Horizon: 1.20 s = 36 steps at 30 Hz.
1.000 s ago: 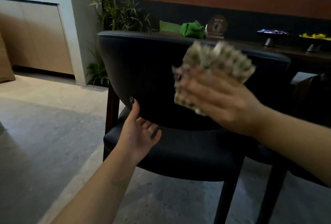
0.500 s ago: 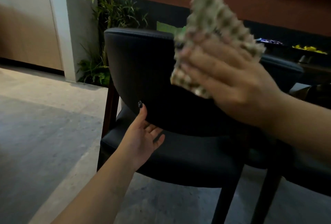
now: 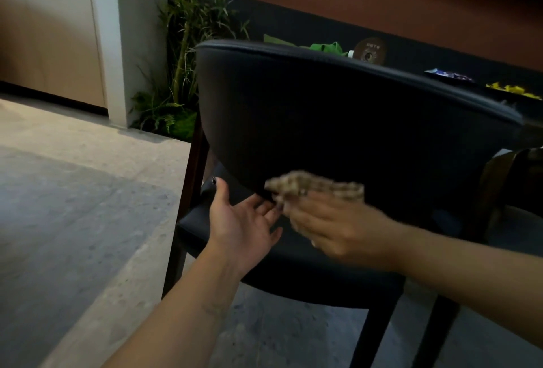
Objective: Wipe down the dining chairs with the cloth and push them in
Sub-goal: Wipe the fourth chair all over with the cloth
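A black padded dining chair [image 3: 338, 120] with dark wooden legs stands right in front of me, its curved backrest facing me. My right hand [image 3: 332, 226] holds a checked beige cloth [image 3: 317, 187] against the lower edge of the backrest; hand and cloth are blurred. My left hand [image 3: 244, 223] is palm up with relaxed fingers under the backrest's lower left edge, thumb touching it, just left of the cloth. The seat shows below both hands.
A dark table [image 3: 499, 94] behind the chair carries a green cloth bundle [image 3: 326, 47], a round plaque [image 3: 370, 51] and small dishes. A potted plant [image 3: 182, 68] and a white pillar [image 3: 129, 44] stand at the left. Another chair [image 3: 514, 179] is at the right.
My right hand has swept the cloth down from above the top of the backrest to its lower edge. The left hand has stayed under the backrest.
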Motion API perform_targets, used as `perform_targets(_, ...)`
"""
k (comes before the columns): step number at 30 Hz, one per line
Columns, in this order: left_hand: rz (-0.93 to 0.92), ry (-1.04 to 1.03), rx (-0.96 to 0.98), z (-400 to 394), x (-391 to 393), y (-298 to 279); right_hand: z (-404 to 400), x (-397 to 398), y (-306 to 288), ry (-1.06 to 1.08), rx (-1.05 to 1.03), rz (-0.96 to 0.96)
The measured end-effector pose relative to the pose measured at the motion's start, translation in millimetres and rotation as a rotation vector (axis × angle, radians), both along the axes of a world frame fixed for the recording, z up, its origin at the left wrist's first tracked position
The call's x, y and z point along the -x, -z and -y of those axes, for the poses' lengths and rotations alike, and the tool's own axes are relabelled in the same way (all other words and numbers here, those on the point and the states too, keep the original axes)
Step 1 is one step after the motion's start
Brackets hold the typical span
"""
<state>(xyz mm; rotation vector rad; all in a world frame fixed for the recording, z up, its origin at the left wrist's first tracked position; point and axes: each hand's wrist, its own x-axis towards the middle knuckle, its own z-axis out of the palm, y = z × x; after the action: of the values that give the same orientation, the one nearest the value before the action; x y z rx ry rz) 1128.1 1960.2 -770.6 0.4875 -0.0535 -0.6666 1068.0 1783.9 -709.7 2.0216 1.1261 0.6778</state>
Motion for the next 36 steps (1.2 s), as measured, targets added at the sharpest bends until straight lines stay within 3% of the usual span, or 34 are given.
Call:
perform_targets(3, -0.022, 0.005, 0.016, -0.1, -4.4, 2.4, -29.8, 7.6, -62.3, -0.114, -0.285, 0.175)
perform_targets(7, -0.014, 0.034, 0.050, -1.2, -8.2, 5.2, -46.7, 2.7, -100.9, -0.108, -0.395, 0.456)
perform_targets(10, -0.026, 0.037, 0.062, -2.0, -10.8, 7.4, -47.6, -5.8, -62.0, -0.130, -0.294, 0.356)
perform_targets(15, 0.022, 0.080, 0.110, -5.7, -11.7, 11.3, -27.6, -15.2, 7.0, 0.037, 0.115, 0.098)
perform_targets(17, 0.028, 0.083, 0.111, -6.3, -12.7, 13.6, -31.9, -14.3, 0.9, 0.053, 0.107, 0.043)
perform_targets(20, 0.025, 0.034, 0.095, -7.5, -18.4, 13.0, -55.4, -11.0, -43.1, -0.050, -0.107, 0.054)
perform_targets(25, -0.040, -0.074, 0.155, -18.3, -26.4, 9.8, -93.1, -22.6, -109.0, -0.084, -0.312, 0.422)
perform_targets(31, -0.041, -0.006, 0.240, -21.0, -24.7, 15.7, -65.1, -38.7, 5.6, 0.082, 0.056, 0.160)
perform_targets(34, -0.036, 0.021, 0.303, -20.9, -25.5, 21.2, -64.7, -38.1, 11.3, 0.159, 0.225, 0.075)
perform_targets(36, -0.062, 0.007, 0.312, -17.0, -26.9, 22.5, -76.9, -41.0, -8.0, 0.129, 0.161, 0.110)
